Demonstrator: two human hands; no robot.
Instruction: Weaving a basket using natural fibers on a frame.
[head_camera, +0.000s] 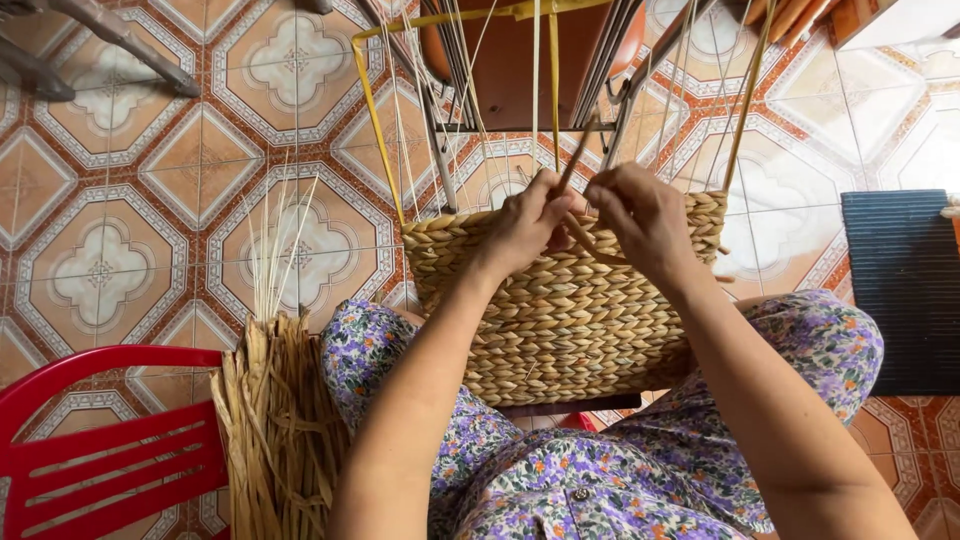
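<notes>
Two bare hands meet at the top edge of a half-woven basket (560, 310), which rests on the person's lap at the centre of the view, its braided straw wall facing the camera. The left hand (528, 225) sits at about eleven o'clock from the basket's middle, fingers curled closed around a flat straw strand (592, 243) that runs across to the other hand; a thin upright stake (577, 153) passes up just beside its thumb. The right hand (648, 215), at about one o'clock from the basket's middle, is also closed, fingers bent down over the same strand at the rim, and the two hands are nearly touching. Pale upright stakes rise from the rim toward twelve o'clock, held within a yellow frame (372, 100). At eight o'clock from the basket a bundle of dried straw (275, 430) stands beside the person's knee, thin pale stalks sticking up out of it. A red plastic chair (105, 440) fills the corner at eight o'clock beyond the bundle. A dark ribbed mat (905, 290) lies at three o'clock on the patterned tile floor (120, 200). The person wears a purple flowered dress (600, 480).
</notes>
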